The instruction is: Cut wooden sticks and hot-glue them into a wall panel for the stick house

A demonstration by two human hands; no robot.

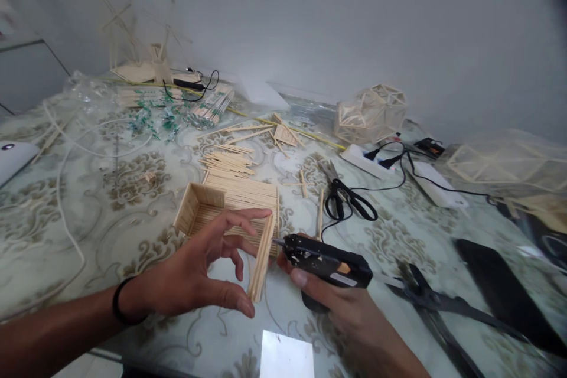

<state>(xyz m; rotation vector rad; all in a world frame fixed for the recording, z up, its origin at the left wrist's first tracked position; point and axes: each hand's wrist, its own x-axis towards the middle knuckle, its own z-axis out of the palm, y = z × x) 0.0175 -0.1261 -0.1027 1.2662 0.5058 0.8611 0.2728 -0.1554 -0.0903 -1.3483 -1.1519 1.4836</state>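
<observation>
In the head view, the left hand (192, 271) grasps a strip (262, 261) of sticks between thumb and fingers, by the right edge of the stick box (248, 191). The right hand (339, 304) is wrapped around the glue gun (330, 261), nozzle just beside the strip.

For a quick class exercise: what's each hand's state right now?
Left hand: holding a narrow stick panel.
Right hand: closed around the black glue gun.

You have 1 left hand (195, 274), 1 right hand (339, 304), 1 hot glue gun (330, 261), 1 held stick panel (263, 257), 1 pair of scissors (339, 185), 1 wristband (117, 302), 2 plugs (390, 162), 1 power strip (355, 159).
</observation>
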